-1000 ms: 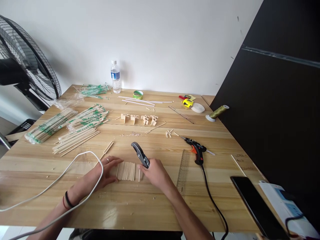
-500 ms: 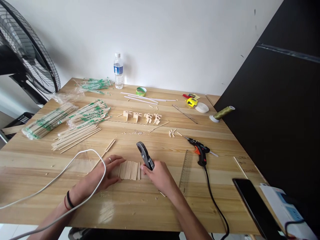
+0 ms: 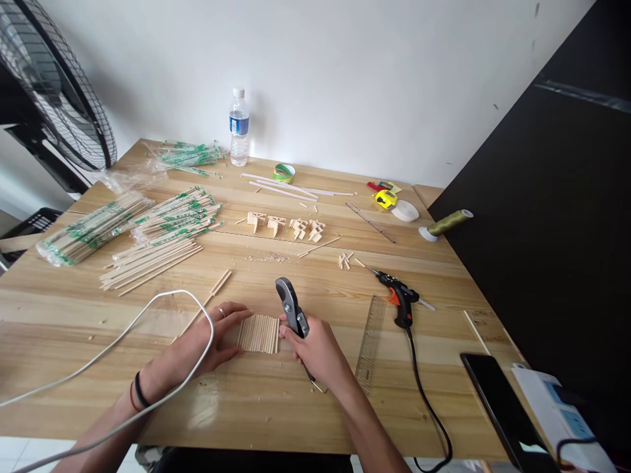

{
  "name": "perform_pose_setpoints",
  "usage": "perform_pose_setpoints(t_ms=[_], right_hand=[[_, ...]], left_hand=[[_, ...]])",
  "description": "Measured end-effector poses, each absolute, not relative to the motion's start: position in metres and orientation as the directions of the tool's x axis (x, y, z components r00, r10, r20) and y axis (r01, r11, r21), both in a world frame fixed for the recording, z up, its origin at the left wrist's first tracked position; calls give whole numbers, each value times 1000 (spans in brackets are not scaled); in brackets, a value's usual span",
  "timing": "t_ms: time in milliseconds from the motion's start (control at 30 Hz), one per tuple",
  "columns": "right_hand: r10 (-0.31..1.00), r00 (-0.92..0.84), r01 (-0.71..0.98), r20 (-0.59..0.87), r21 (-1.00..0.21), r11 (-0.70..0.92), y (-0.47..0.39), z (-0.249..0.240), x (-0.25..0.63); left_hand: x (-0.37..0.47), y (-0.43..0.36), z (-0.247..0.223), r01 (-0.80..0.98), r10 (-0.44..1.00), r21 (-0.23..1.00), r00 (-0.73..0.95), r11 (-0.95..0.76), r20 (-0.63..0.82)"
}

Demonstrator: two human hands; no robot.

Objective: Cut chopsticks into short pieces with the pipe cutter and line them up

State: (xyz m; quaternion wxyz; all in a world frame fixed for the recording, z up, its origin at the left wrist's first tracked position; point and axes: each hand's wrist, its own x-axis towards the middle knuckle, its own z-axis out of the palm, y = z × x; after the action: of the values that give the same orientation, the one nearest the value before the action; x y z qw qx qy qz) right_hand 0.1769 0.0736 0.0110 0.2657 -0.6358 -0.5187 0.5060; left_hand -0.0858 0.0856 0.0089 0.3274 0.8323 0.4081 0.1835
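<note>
Head view: a flat row of short wooden sticks lies side by side on the near middle part of the table, between the two hands. The left hand has its fingers spread and grasping nothing firmly; fingertips and thumb rest at the row's left end, hiding that edge in part. The right hand is wrapped round a grey cutter, its head slanting far and left; the palm covers most of the handles, and only a little shows below. Thumb and forefinger sit just beside the row's right end, but whether they touch the last stick is hard to make out.

A white cable loops in front of the left wrist and runs out at the left. A long stick passes partly out of sight behind the left hand. Right of the right hand lie a clear ruler, its marks too small to read, and a glue gun. Farther off stand four small stick assemblies. Far left, the fan is cut off; near right, the phone runs towards the bottom edge.
</note>
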Motion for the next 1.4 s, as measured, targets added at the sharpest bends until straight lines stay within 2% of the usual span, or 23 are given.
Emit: perform_pose_setpoints(t_ms=[267, 900, 1100, 1200, 1400], right_hand=[[893, -35, 326, -448, -850, -413, 71, 10, 176], [906, -86, 328, -414, -871, -366, 69, 12, 175], [914, -68, 326, -399, -875, -358, 67, 11, 177], [915, -54, 331, -399, -872, -360, 67, 10, 177], [915, -49, 318, -400, -875, -366, 66, 7, 178]], left_hand=[[-87, 85, 1, 555, 793, 699, 609, -451, 29], [-85, 85, 0, 571, 794, 695, 608, -437, 0], [-84, 85, 11, 559, 807, 702, 590, -441, 37], [-88, 89, 17, 572, 831, 688, 550, -447, 82], [-100, 103, 9, 666, 916, 633, 335, -395, 220]])
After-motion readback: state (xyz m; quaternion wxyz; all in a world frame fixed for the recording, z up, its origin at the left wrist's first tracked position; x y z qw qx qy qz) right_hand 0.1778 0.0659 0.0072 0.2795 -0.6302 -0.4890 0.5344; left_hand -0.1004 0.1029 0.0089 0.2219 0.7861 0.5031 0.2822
